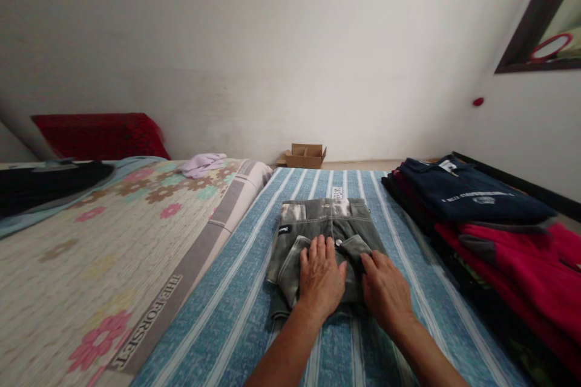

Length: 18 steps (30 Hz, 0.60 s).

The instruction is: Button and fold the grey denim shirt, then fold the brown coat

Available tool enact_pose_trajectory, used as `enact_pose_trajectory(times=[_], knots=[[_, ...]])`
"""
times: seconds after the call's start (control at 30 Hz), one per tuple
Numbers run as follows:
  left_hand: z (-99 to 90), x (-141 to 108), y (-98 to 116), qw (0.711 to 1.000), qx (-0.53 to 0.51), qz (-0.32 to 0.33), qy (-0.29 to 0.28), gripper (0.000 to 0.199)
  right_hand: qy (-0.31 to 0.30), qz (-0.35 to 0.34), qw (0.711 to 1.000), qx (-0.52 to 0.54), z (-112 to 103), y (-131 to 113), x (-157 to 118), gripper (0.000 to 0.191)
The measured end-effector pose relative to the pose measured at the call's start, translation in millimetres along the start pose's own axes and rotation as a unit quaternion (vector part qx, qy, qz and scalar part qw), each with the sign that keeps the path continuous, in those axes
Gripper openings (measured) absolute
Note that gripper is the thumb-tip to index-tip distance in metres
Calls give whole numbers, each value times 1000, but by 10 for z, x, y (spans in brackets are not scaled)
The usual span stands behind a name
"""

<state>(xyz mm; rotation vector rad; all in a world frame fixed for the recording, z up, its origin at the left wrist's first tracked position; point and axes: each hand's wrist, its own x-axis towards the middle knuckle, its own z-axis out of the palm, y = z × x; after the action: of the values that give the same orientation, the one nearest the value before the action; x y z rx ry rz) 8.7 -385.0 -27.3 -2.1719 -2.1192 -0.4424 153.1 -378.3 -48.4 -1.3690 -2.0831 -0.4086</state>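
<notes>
A grey-green denim jacket lies folded into a compact block, with pale patches along its far edge, a small black label on the left and a collar with a button near the middle. My left hand rests flat on the jacket beside the left collar flap, its fingers stretched out. At the right collar flap, my right hand has its fingers curled in and pinches the cloth. The near edge of the jacket is partly hidden behind my hands and forearms.
Under the jacket is a blue striped sheet. Folded clothes are piled along the right. A flowered mat on the left bears a lilac cloth and dark clothing. A cardboard box stands by the wall.
</notes>
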Motion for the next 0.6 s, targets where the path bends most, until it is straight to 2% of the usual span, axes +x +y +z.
enact_pose_trajectory(times=[0.17, 0.37, 0.6], knots=[[-83, 11, -4, 1000, -10, 8, 15, 51, 10, -10, 1000, 5, -23, -9, -12, 22], [-261, 93, -3, 999, -31, 14, 18, 30, 51, -9, 997, 60, -68, 43, -7, 24], [-256, 228, -38, 999, -20, 25, 17, 17, -29, 4, 1000, 8, -86, -4, -30, 25]])
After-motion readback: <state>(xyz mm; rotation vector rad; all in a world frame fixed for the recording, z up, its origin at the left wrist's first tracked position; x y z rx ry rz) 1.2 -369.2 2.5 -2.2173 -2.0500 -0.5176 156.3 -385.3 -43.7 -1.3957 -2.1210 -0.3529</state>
